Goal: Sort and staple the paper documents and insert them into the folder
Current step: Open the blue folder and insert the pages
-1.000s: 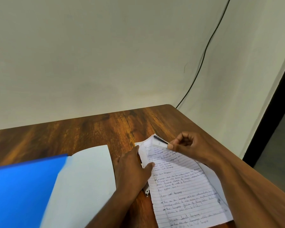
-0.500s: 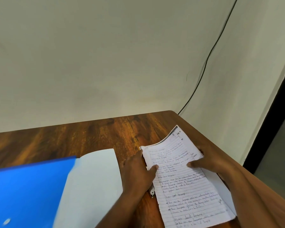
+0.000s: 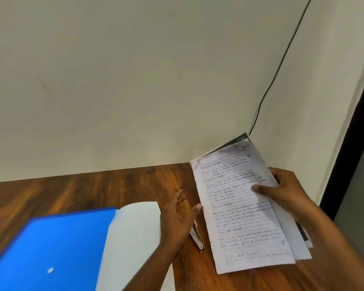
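A stack of lined, handwritten paper sheets [image 3: 242, 208] is lifted off the wooden table [image 3: 93, 192] at the right, its far end raised. My right hand [image 3: 282, 190] grips its right edge, thumb on top and fingers underneath. My left hand [image 3: 179, 215] hovers just left of the papers, fingers relaxed and holding nothing. A small metal stapler [image 3: 197, 238] lies on the table, partly hidden under my left hand. The blue folder [image 3: 51, 248] lies open at the lower left, with its pale inner flap [image 3: 132, 234] facing up.
A pale wall rises right behind the table. A thin black cable [image 3: 275, 76] runs down the wall to the table's far right corner. A dark door frame [image 3: 349, 131] stands at the right.
My right hand let go of the papers' top corner, took the right edge and lifted the stack. My left hand came off the papers. The view shifted down and left.
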`<action>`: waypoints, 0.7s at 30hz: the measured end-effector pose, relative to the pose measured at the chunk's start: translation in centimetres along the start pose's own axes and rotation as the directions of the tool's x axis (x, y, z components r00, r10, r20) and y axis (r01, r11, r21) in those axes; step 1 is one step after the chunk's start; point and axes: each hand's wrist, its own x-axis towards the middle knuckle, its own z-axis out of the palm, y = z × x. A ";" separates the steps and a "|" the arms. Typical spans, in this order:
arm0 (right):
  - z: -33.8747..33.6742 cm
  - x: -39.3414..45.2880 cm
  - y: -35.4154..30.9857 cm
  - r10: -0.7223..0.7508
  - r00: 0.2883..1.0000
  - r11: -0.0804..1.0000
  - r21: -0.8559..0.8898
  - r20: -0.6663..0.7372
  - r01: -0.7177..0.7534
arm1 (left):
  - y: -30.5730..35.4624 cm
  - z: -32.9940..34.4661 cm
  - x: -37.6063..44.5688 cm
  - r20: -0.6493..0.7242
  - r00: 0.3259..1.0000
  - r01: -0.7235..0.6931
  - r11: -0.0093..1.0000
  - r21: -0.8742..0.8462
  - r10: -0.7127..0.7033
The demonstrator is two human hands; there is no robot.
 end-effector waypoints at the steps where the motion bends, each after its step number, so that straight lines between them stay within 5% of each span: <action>1: -0.3 -0.5 -1.6 -0.030 0.999 0.998 0.058 0.016 0.029 | 0.8 -0.7 -0.2 0.014 1.000 -0.001 1.000 -0.031 0.002; 6: -0.1 -2.8 -7.0 -0.153 0.980 0.961 0.249 0.130 0.117 | 5.7 -4.8 -2.0 0.243 0.970 0.048 0.949 -0.312 0.031; 10: 2.0 -4.6 -7.4 -0.201 0.977 0.928 0.334 0.068 0.167 | 7.3 -7.3 -4.1 0.428 0.903 0.121 0.930 -0.347 0.042; 21: 6.6 -7.7 -4.7 -0.065 0.998 0.861 0.507 0.023 0.044 | 6.1 -8.6 -6.4 0.251 0.965 0.106 0.984 -0.140 -0.068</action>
